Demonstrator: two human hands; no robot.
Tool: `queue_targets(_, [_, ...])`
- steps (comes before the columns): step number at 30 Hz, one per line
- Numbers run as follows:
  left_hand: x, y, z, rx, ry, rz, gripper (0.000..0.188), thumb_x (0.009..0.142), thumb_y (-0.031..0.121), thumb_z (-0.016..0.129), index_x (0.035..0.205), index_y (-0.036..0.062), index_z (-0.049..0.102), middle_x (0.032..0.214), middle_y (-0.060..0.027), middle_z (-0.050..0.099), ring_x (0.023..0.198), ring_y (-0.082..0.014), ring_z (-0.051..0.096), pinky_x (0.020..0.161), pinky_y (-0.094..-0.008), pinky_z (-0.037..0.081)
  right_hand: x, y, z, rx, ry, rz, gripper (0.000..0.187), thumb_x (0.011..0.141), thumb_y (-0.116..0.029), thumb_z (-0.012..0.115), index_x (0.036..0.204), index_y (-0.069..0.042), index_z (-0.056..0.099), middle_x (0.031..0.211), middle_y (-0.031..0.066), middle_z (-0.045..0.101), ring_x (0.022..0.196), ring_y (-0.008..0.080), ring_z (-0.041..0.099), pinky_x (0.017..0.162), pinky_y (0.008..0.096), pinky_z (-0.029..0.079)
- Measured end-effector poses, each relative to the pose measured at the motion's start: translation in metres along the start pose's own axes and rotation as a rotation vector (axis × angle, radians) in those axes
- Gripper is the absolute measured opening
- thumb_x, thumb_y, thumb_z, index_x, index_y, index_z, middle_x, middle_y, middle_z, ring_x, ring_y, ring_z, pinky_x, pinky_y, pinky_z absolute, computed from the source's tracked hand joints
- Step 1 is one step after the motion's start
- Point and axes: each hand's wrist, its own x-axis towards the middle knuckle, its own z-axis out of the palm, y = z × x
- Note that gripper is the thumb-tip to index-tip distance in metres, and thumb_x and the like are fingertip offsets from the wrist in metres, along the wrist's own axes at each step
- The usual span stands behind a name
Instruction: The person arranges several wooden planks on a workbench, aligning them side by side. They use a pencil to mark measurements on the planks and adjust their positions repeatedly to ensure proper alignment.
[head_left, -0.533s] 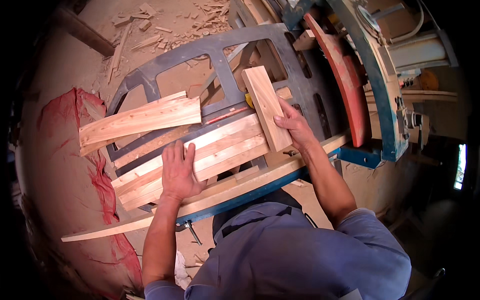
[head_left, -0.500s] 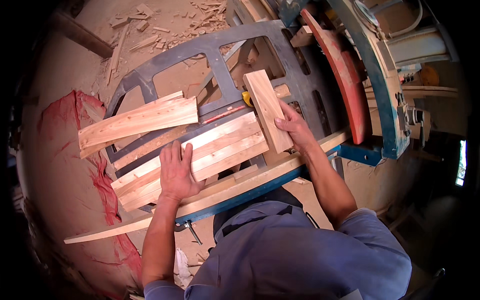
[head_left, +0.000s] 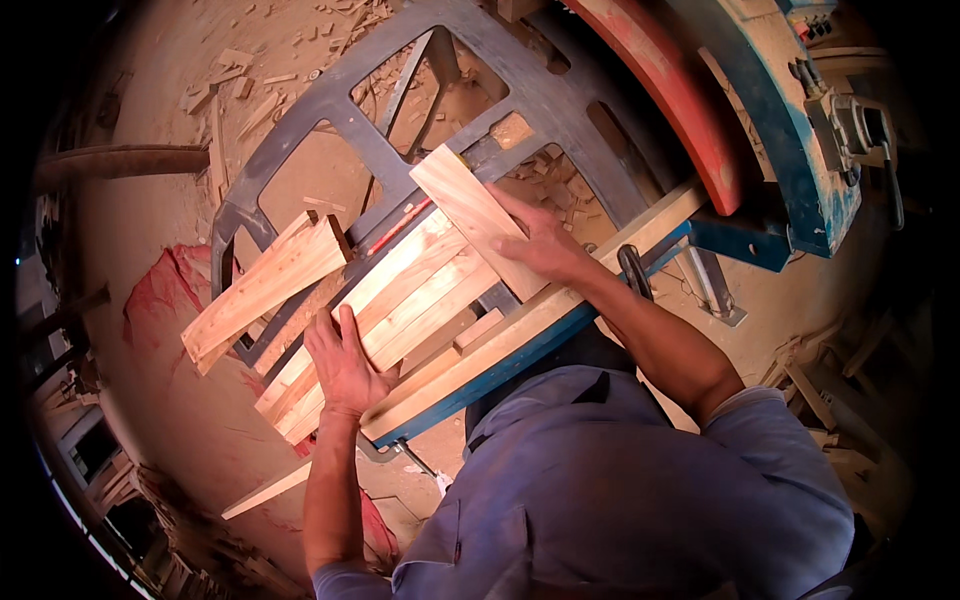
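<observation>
A short board (head_left: 475,220) is held across the right-hand ends of a row of long boards (head_left: 415,290), above a grey slotted frame (head_left: 367,140). Its long axis is run from upper left to lower right, roughly square to the long boards; its far end is pointed at the upper left, its near end toward a wooden rail (head_left: 420,397). It is gripped at its right edge by the right hand (head_left: 545,245), with the thumb laid over the upper face and the fingers stretched along the edge. The left hand (head_left: 345,370) is laid on the long boards toward their left end, fingers extended and thumb apart, nothing being enclosed. The long boards are set side by side, their axes slanted from lower left to upper right. Beyond them, a red stick (head_left: 400,225) and a pair of loose boards (head_left: 265,290) are seen. The rail is backed by a blue beam (head_left: 480,384); at the upper right, a curved red part (head_left: 665,90) is seen.
</observation>
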Motion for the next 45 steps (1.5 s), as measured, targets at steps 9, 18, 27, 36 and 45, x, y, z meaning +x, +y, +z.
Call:
queue_targets(9, [0.016, 0.013, 0.0, 0.053, -0.037, 0.057, 0.112, 0.055, 0.034, 0.089, 0.146, -0.0002, 0.033, 0.137, -0.0318, 0.037, 0.119, -0.0482, 0.041, 0.105, -0.0581, 0.033, -0.002, -0.001, 0.006, -0.036, 0.045, 0.024, 0.081, 0.09, -0.015, 0.068, 0.164, -0.01, 0.035, 0.139, 0.023, 0.064, 0.121, 0.0225, 0.063, 0.107, 0.0321, 0.046])
queue_targets(18, [0.029, 0.025, 0.0, 0.041, -0.032, 0.069, 0.11, 0.054, 0.029, 0.09, 0.145, 0.001, 0.035, 0.139, -0.0318, 0.036, 0.119, -0.0485, 0.042, 0.105, -0.0574, 0.034, -0.003, 0.003, 0.009, -0.117, 0.053, -0.021, 0.08, 0.094, -0.009, 0.067, 0.165, -0.01, 0.031, 0.146, 0.0262, 0.058, 0.129, 0.0278, 0.061, 0.109, 0.0334, 0.045])
queue_targets(27, [0.028, 0.024, 0.001, 0.015, -0.023, 0.068, 0.112, 0.051, 0.029, 0.091, 0.144, 0.001, 0.036, 0.138, -0.0315, 0.038, 0.117, -0.0472, 0.042, 0.103, -0.0562, 0.035, 0.012, 0.022, 0.014, -0.088, 0.092, -0.077, 0.081, 0.092, -0.004, 0.066, 0.165, -0.011, 0.032, 0.148, 0.0255, 0.057, 0.131, 0.0274, 0.06, 0.11, 0.0324, 0.045])
queue_targets(36, [0.024, 0.019, 0.007, -0.002, -0.026, 0.078, 0.115, 0.052, 0.029, 0.091, 0.148, 0.001, 0.035, 0.142, -0.0342, 0.036, 0.126, -0.0501, 0.04, 0.105, -0.0574, 0.033, -0.001, 0.01, 0.01, -0.07, 0.062, -0.025, 0.079, 0.092, -0.001, 0.065, 0.164, -0.01, 0.033, 0.147, 0.0279, 0.057, 0.13, 0.0314, 0.061, 0.107, 0.0328, 0.046])
queue_targets(45, [0.027, 0.025, 0.004, 0.042, -0.078, 0.057, 0.114, 0.055, 0.029, 0.09, 0.148, -0.0015, 0.032, 0.142, -0.0348, 0.033, 0.125, -0.0507, 0.039, 0.106, -0.0582, 0.032, 0.002, 0.026, 0.016, -0.083, 0.128, -0.098, 0.079, 0.089, -0.01, 0.067, 0.162, -0.009, 0.037, 0.128, 0.0323, 0.066, 0.117, 0.0455, 0.066, 0.099, 0.0442, 0.051])
